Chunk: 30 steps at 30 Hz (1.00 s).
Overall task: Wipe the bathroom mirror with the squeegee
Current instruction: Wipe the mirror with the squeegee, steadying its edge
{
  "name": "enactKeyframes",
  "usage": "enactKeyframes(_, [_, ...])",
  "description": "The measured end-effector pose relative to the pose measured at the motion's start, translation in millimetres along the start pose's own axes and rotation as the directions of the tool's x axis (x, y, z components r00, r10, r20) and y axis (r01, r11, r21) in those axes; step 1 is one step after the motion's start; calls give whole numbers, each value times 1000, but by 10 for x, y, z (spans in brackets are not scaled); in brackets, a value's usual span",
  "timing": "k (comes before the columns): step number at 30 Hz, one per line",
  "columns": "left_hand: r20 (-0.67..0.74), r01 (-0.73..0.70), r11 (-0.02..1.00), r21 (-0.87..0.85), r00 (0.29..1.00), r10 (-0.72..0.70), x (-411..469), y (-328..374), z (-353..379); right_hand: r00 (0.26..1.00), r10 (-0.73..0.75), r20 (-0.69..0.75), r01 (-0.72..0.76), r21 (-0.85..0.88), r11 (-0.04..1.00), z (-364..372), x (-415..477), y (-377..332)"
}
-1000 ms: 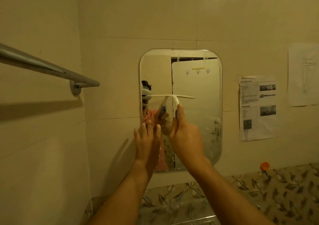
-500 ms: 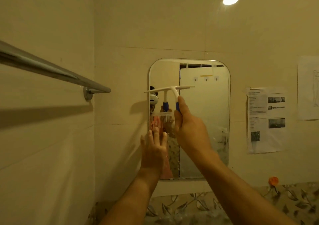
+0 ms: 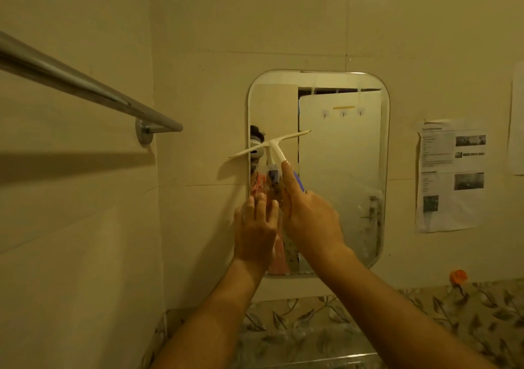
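Nearest to me were the two forearms, reaching up from the patterned counter toward the wall. The right hand was wrapped tight around the squeegee, its fingers closed on the blue part of the handle with the forefinger laid straight up along the white neck. The left hand lay just beside it, palm forward and fingers spread flat, holding nothing; the fingertips seemed to press the lower left of the mirror, though I could not be sure they touched the glass.

Above the right fingertips the white blade sat tilted, its right end higher. Its left end overhung the mirror's left edge onto the tile, and its right end reached only partway across. So the blade stood at about mid-height on the left side.

Beyond the fingers, the upper half of the glass looked clear and gave a clean reflection. Down to the right of the right hand, the lower right corner carried a cloudy haze and smears along the edge. My guess was that the job was partly done: the top seemed finished, and the lower part, most of all that right corner, wanted more passes.

Farther off to the right, a printed sheet hung on the wall.
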<state>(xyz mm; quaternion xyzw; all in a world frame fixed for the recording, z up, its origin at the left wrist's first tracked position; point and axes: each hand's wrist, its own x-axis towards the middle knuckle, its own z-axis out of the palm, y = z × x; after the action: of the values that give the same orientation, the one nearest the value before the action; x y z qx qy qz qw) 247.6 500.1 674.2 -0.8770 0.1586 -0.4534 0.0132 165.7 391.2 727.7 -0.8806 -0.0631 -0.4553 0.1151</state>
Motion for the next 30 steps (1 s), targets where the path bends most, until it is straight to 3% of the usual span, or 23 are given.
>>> enactKeyframes(7, [51,-42,998,-52,998,45,-224,-80,160,999,39,14,-39,-39,998,185,-324,101])
enactKeyframes(9, [-45,-42,993,-114,998,37,-270,-137,177,998,49,34,-48,-32,998,220,-409,147])
enactKeyframes(12, [-302,-37,978,-205,953,-27,-279,-276,138,996,62,58,-60,-36,998,282,-550,216])
enactKeyframes(16, [-424,64,927,-369,876,-229,53,-360,-177,994,82,78,-79,-34,996,353,-655,250])
enactKeyframes(19, [-402,44,916,-399,889,-218,436,-415,-460,994,87,59,-86,-29,996,382,-691,238])
enactKeyframes(23, [-229,71,958,-277,964,-138,878,-556,-665,995,79,66,-79,-16,997,410,-774,274])
enactKeyframes(30, [-62,13,999,31,998,-11,1115,-736,-758,987,117,106,-122,49,991,477,-1001,331])
